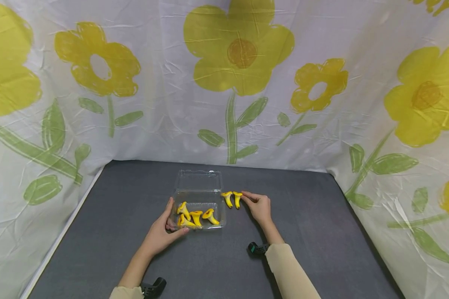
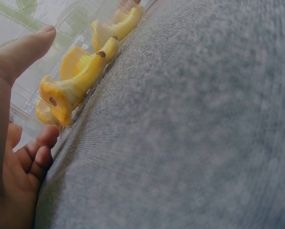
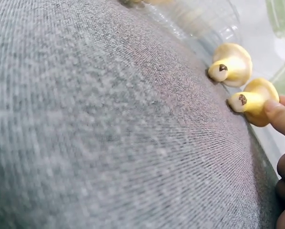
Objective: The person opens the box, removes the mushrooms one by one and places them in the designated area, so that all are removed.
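A clear plastic clamshell box (image 1: pixel 200 195) sits on the table with its lid (image 1: pixel 199 180) raised at the back. Several yellow chanterelle mushrooms (image 1: pixel 196 217) lie in its base. My left hand (image 1: pixel 159 232) spans the box's front left corner, thumb along the front wall and the other fingers at the left side; in the left wrist view the thumb (image 2: pixel 25 52) is straight. Just right of the box, two more chanterelles are side by side. My right hand (image 1: pixel 259 206) pinches the cap of the right-hand chanterelle (image 3: pixel 257 101) between thumb and forefinger; the other chanterelle (image 3: pixel 231 64) is beside it, untouched.
Dark grey cloth covers the table (image 1: pixel 303 232). A white curtain (image 1: pixel 164 124) printed with yellow flowers hangs behind and at both sides. Black wrist devices (image 1: pixel 257 248) sit on both wrists, below the pale sleeves' cuffs.
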Action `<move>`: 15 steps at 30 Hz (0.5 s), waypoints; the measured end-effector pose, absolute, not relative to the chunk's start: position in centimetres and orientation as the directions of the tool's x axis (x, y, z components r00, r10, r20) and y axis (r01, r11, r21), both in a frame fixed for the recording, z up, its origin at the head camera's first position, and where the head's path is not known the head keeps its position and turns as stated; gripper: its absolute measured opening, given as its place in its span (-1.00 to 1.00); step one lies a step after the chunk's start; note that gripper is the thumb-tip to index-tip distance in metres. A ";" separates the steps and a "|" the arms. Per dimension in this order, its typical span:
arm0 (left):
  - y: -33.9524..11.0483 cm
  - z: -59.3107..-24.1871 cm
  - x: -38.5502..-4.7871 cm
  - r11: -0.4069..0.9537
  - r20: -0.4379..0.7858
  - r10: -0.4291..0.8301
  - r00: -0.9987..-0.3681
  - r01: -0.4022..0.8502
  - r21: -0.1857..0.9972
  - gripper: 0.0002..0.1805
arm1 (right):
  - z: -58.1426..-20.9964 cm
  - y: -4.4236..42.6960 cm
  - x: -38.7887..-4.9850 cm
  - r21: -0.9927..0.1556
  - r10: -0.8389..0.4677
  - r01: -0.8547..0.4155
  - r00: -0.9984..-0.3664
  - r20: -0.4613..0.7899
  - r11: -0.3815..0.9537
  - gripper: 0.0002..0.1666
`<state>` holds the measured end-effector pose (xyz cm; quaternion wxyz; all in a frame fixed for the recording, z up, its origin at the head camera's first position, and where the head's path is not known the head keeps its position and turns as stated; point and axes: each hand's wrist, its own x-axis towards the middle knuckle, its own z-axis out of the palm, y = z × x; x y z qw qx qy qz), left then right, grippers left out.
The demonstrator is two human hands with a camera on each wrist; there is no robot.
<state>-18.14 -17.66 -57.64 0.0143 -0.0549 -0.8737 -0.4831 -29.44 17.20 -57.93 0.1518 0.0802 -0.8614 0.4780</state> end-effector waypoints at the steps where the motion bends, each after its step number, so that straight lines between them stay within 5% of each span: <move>1: -17.7 -57.6 -18.1 0.527 0.079 0.082 -0.993 0.111 0.842 0.32 | -57.9 17.2 -29.4 -0.800 0.003 -0.286 -0.941 0.338 0.527 -0.74; 15: -17.7 -57.6 -18.1 0.525 0.071 0.080 -0.994 0.102 0.845 0.33 | -57.8 17.4 -29.2 -0.805 0.002 -0.301 -0.936 0.351 0.511 -0.64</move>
